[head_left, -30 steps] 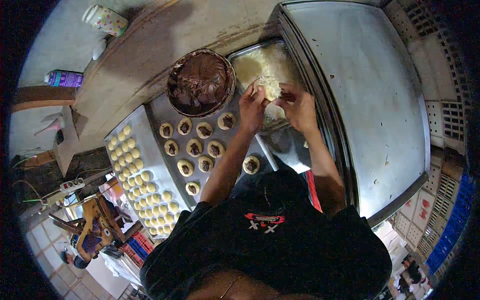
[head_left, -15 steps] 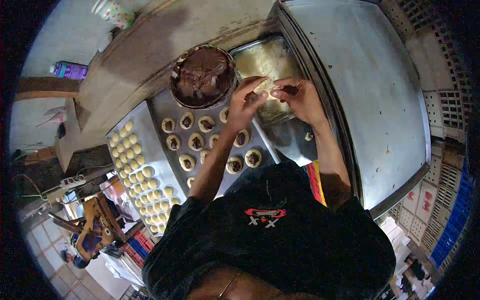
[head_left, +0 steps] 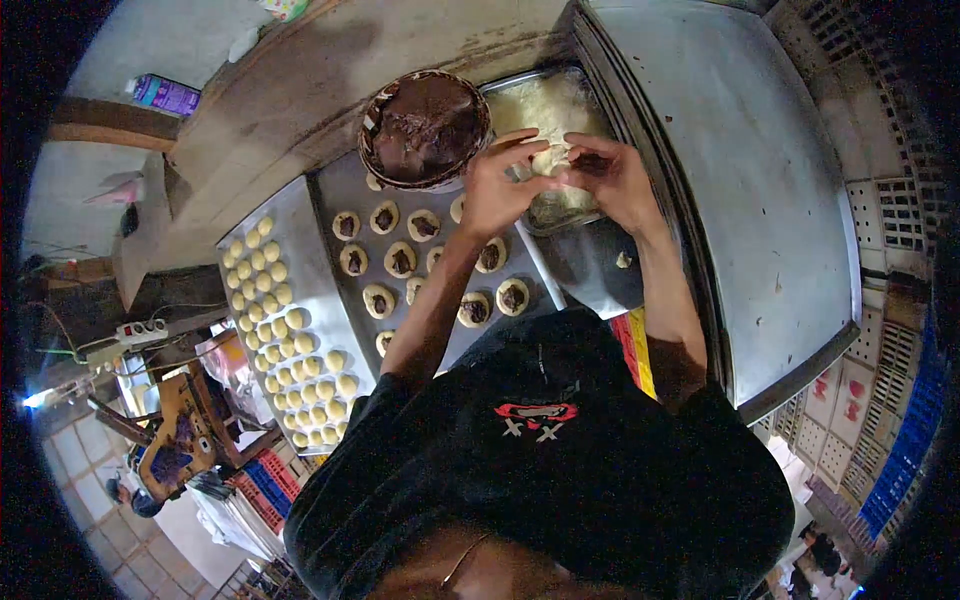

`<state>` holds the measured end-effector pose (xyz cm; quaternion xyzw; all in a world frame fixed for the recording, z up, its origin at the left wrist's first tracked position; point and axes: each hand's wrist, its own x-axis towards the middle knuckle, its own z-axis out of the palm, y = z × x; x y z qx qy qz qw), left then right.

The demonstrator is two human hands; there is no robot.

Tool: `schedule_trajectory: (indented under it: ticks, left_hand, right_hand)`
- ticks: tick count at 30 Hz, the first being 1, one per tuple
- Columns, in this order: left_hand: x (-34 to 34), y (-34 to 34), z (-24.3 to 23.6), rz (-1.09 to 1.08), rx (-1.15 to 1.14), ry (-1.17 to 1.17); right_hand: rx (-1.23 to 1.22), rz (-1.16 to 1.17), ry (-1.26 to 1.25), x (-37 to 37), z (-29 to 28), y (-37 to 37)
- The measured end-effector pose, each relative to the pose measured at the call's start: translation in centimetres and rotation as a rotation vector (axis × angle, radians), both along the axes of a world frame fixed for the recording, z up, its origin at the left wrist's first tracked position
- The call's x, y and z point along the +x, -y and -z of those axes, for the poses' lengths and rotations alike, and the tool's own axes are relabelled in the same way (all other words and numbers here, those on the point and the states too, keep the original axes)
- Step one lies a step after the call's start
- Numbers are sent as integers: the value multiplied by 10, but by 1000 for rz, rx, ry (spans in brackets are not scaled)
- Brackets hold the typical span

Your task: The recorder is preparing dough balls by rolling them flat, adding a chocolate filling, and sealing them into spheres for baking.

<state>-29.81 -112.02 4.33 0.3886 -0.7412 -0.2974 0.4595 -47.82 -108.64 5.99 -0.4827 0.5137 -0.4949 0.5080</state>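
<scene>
A pale piece of dough (head_left: 551,156) is held by my left hand (head_left: 505,185) and my right hand (head_left: 614,182), both with fingers curled round it. Under them is a metal tray (head_left: 500,100) with a pale, finely textured coating. Just to the left stands a round container (head_left: 425,125) of dark brown paste. Below that, a dark baking sheet (head_left: 350,200) holds flattened dough rounds (head_left: 399,260) topped with brown paste, some hidden by my left forearm.
A light sheet (head_left: 310,220) at left bears several rows of dough balls (head_left: 265,280). A large metal surface (head_left: 730,180) with a raised dark edge lies at right. Bottles (head_left: 165,93), a power strip (head_left: 140,330), a wooden stand (head_left: 180,430) and stacked crates (head_left: 265,480) are around.
The view has shifted slightly. My fingers have moved round the dough, opening and curling at its sides; both hands remain over the coated tray.
</scene>
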Motion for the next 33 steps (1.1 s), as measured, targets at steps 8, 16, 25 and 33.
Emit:
schedule_trajectory:
  ticks: [8,16,25,33]
  left_hand:
    - [-4,-10,10,44,316,-128]
    - [-18,-41,3,31,245,-217]
    - [-6,-69,-12,112,173,-630]
    - [-7,-113,0,-151,1153,-1297]
  right_hand:
    - [-160,18,-359,-5,-11,-18]
    - [-255,42,-437,6,-13,-22]
    - [-520,77,-660,32,-42,-48]
    - [-324,22,-493,59,-54,-89]
